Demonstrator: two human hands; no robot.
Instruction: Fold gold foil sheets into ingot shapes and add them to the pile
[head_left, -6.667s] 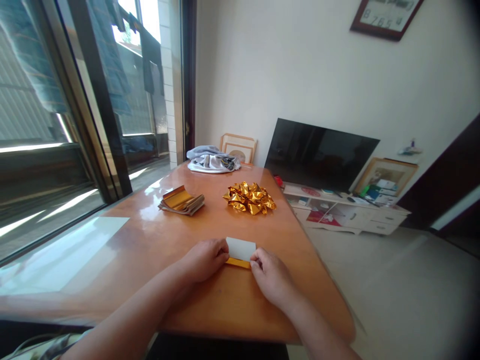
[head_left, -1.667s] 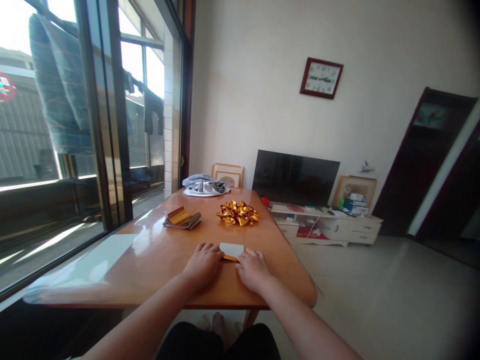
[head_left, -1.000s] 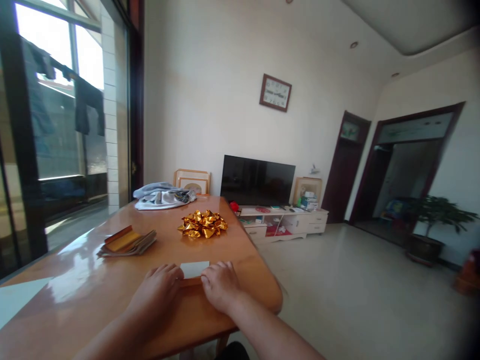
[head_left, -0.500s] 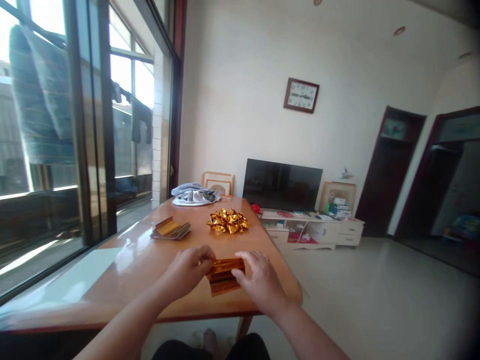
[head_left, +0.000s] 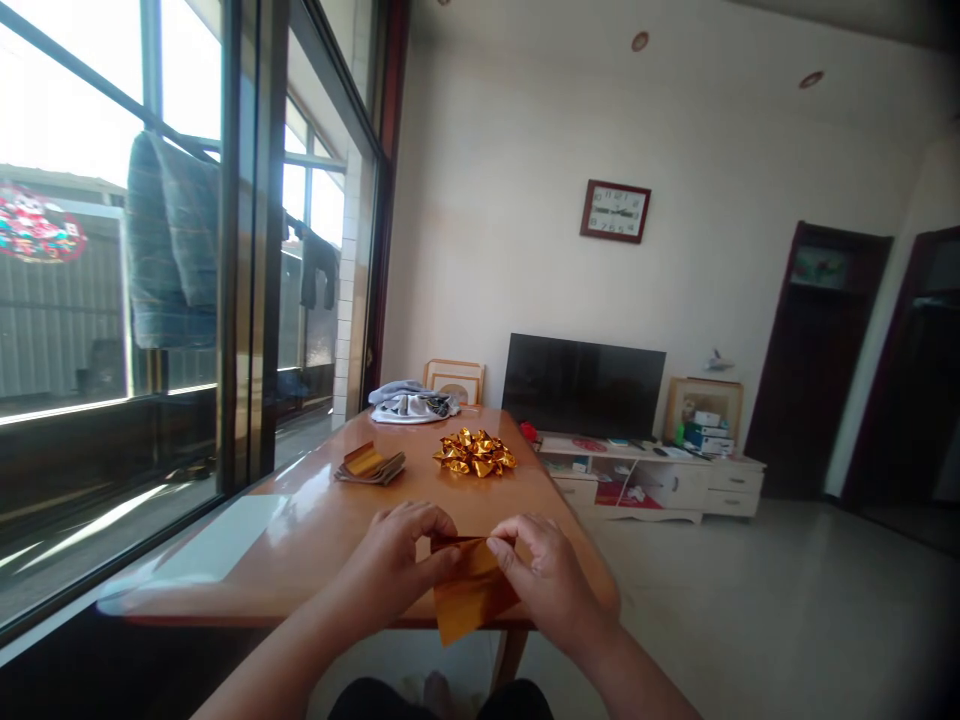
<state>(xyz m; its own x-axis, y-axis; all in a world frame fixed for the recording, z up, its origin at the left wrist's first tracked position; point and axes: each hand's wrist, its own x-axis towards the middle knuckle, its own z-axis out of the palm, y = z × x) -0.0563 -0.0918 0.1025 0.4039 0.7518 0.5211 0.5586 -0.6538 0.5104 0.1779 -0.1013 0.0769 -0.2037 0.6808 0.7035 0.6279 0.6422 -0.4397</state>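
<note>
A sheet of gold foil paper (head_left: 472,595) hangs between my two hands above the near edge of the wooden table (head_left: 345,580). My left hand (head_left: 409,550) pinches its upper left edge between thumb and fingers. At the upper right edge, my right hand (head_left: 536,560) is closed on the same sheet. Beyond my hands lies a cluster of shiny folded gold foil pieces (head_left: 475,453). To its left sits a stack of gold paper sheets (head_left: 370,464), with the top sheet curling up.
Folded clothes (head_left: 412,402) lie at the table's far end, near framed pictures (head_left: 455,380). A television (head_left: 585,393) stands on a low white cabinet (head_left: 682,484) beyond. Large windows (head_left: 255,240) run along the left side.
My hands have shifted their grip on the gold foil paper, and its lower part now hangs down nearer me. The whole view has shifted.
</note>
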